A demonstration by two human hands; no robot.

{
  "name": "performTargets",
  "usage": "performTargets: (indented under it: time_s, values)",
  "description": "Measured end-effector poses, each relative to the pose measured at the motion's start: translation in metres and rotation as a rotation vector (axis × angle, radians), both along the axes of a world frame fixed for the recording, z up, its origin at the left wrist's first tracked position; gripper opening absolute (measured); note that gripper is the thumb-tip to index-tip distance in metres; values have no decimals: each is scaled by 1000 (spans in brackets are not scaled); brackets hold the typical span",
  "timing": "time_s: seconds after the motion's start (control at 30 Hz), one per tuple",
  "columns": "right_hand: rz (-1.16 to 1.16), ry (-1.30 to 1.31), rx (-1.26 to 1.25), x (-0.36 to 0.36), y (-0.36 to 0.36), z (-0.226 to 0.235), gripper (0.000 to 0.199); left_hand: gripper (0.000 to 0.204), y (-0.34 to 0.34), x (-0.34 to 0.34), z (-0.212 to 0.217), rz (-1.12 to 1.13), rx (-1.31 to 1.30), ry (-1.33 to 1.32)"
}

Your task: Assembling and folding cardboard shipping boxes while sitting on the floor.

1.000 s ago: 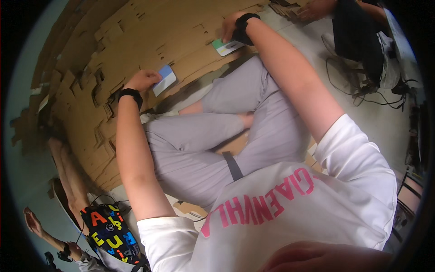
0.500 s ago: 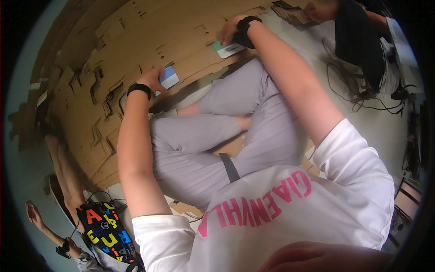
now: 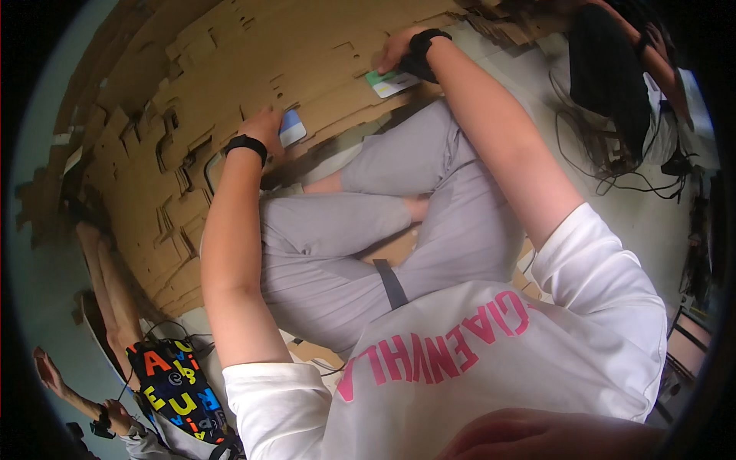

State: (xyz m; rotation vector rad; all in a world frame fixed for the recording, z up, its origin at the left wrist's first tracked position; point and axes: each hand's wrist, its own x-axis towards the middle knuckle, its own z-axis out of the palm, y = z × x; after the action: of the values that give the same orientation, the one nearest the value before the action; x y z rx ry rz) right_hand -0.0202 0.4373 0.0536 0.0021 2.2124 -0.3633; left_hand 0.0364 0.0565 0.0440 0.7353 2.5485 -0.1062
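Observation:
I sit cross-legged in grey trousers on a floor covered with flat brown cardboard sheets [image 3: 230, 61]. My left hand [image 3: 264, 126], with a black wristband, rests on the cardboard and holds a small blue-and-white card [image 3: 292, 128] against it. Farther ahead, my right hand [image 3: 399, 47], also wearing a black wristband, presses down by a green-and-white card [image 3: 391, 81] lying on the cardboard. How firmly the right fingers grip that card is hidden by the hand.
Another person in a black top [image 3: 613, 84] sits at the upper right beside tangled black cables [image 3: 606, 172]. At the lower left a person in a top with coloured letters [image 3: 172, 383] stretches out an arm. Stacked cardboard pieces fill the left side.
My left hand has slid to the right and slightly forward over the cardboard with the blue card. The right hand stays by the green card.

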Motion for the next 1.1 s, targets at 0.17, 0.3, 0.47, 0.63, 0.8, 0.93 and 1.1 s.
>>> performTargets:
  time_s: [0.17,0.3,0.47,0.63,0.8,0.93,1.1]
  values:
    - [84,219,14,4,-2,20,68,63,-6,-10,16,17,46,-58]
    - [3,342,-43,6,0,36,72,48,-24,-25,27,112,189,-45]
    - [215,492,-209,5,6,26,66,31,-54,-40,22,326,566,2]
    - [25,720,-235,-8,7,9,52,28,-65,-51,6,382,672,185]
    - [-181,836,-249,-8,-1,-4,51,41,-68,-57,-10,567,773,295]
    - [-115,1091,-310,-8,-4,-14,55,50,-72,-62,-28,698,824,199]
    - [-511,1020,-546,-9,-6,-21,63,54,-83,-73,-37,918,797,-145]
